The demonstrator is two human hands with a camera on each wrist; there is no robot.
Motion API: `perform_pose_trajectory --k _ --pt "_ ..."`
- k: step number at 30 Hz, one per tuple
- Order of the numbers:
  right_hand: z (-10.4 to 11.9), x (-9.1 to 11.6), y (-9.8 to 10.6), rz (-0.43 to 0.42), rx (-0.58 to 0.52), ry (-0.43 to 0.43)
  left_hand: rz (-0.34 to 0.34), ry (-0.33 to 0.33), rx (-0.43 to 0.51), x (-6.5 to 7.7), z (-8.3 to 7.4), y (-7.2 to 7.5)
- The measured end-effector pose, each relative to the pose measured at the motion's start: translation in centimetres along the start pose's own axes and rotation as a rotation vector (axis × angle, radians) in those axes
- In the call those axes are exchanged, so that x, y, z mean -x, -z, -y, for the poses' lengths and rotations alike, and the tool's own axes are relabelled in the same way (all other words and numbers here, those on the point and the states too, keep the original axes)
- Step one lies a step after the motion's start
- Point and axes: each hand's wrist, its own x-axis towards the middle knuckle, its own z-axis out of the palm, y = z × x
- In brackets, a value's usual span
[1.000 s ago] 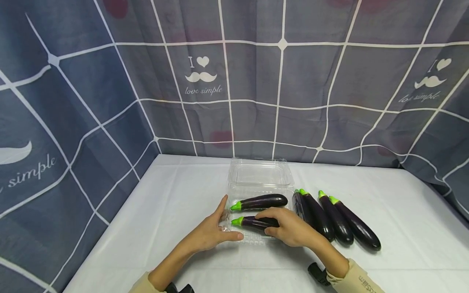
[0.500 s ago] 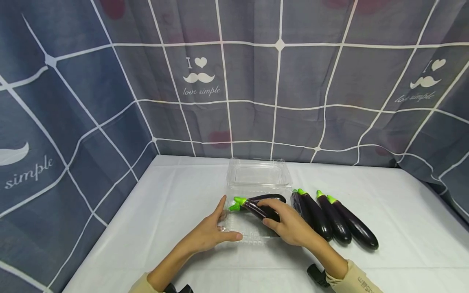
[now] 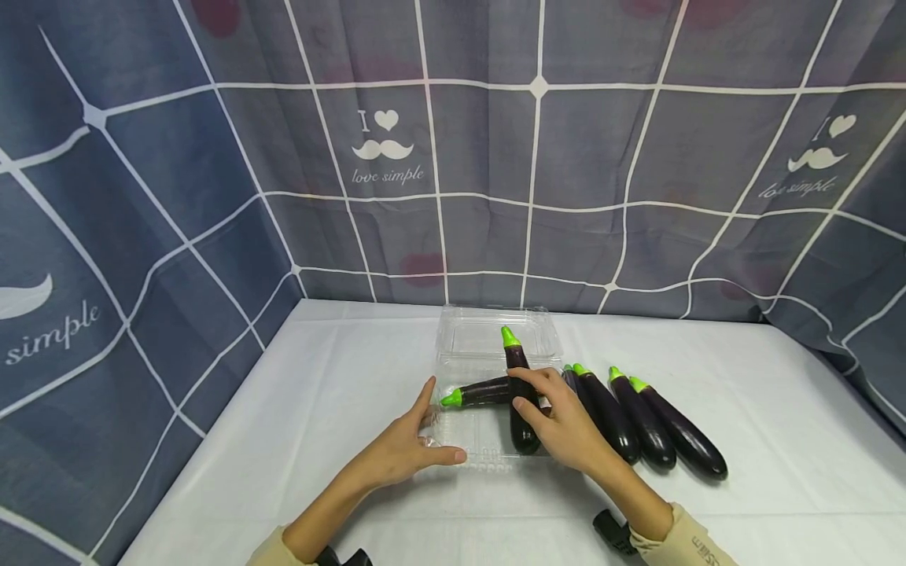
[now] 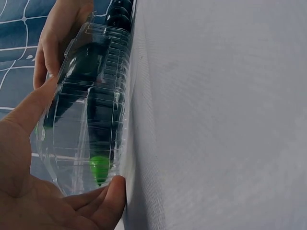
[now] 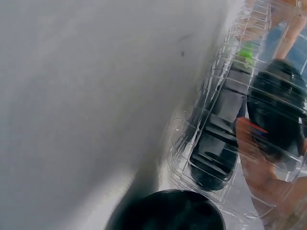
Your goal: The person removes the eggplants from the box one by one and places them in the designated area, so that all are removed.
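My right hand (image 3: 562, 420) grips a dark eggplant (image 3: 522, 440) above a clear plastic container (image 3: 463, 434). Its green stem points away from me, over the hinged lid (image 3: 470, 334), which lies folded back. Beneath it another eggplant (image 3: 484, 391) lies crosswise in the container, stem to the left and partly covered. My left hand (image 3: 399, 452) holds the container's left end, thumb along the near side and fingers bent round the end, as the left wrist view shows. In the right wrist view the held eggplant (image 5: 276, 105) appears through the clear wall.
Several more eggplants (image 3: 644, 428) lie side by side right of the container on the white tabletop (image 3: 340, 362). The nearest is partly hidden by my right hand. A grey checked curtain (image 3: 488, 157) hangs behind the table and along both sides.
My right hand has lifted the front eggplant out of its place in the container and turned it, so its stem swings from pointing left to pointing away. The left hand stays put.
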Motion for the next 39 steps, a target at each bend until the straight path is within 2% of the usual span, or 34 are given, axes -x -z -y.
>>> perform_pose_trajectory --k 21,28,39 --pt "-0.23 0.00 0.16 -0.015 -0.114 0.026 0.000 0.009 -0.004 -0.08 -0.01 -0.11" --pt "-0.18 0.20 0.42 -0.043 -0.117 0.043 0.016 -0.006 0.017 -0.09 -0.05 -0.16" --pt "-0.19 0.13 0.32 -0.082 -0.187 0.026 0.007 -0.014 0.001 -0.10 0.15 0.00"
